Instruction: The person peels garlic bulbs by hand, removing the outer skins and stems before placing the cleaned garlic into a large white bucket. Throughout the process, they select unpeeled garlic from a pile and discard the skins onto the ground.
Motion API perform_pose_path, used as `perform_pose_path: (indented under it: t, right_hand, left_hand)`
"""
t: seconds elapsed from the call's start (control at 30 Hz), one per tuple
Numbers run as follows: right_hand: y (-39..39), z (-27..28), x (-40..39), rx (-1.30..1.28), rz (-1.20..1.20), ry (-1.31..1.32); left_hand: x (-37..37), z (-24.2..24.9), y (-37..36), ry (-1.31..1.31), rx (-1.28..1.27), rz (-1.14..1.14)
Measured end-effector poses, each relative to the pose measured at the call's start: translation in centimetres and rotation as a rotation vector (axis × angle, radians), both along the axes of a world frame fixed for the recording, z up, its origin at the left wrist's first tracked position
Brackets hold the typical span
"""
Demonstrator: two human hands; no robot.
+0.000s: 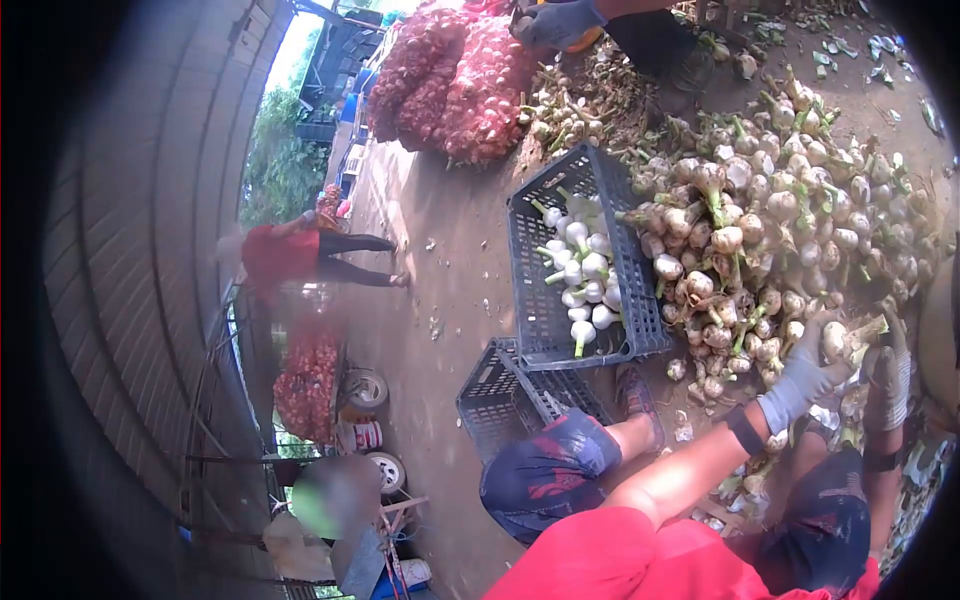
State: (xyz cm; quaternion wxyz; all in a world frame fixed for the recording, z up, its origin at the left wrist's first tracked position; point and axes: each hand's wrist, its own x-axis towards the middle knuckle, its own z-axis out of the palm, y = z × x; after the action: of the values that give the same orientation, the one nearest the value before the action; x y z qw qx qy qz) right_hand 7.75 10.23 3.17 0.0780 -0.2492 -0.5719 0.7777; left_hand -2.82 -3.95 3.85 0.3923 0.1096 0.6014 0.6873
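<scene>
Both of my hands wear pale work gloves, low at the right of the head view. My left hand (808, 380) has its fingers closed round a garlic bulb (834, 341) with its stem on. Close beside it, my right hand (888, 380) is at the stem end, its fingers bent; what they grip is hard to make out. A large pile of untrimmed garlic (785, 205) lies just beyond my hands. Left of the pile, a black crate (641, 290) holds white, trimmed bulbs (594, 265).
Another black crate (487, 385) stands by my knee. Red mesh sacks (470, 90) bulge at the top, near a co-worker's gloved hand (562, 24). A person in red (280, 255) stands at the left, near wheels (366, 388) and a bucket (360, 436). Peelings litter the ground.
</scene>
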Motion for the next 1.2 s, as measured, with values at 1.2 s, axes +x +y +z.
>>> perform_pose_path:
  t: [1.2]
  right_hand:
    - [-0.2,0.8,4.2,-0.443,-0.299,-0.102]
  left_hand:
    - [1.2,-2.4,2.4,0.945,-0.132,-0.467]
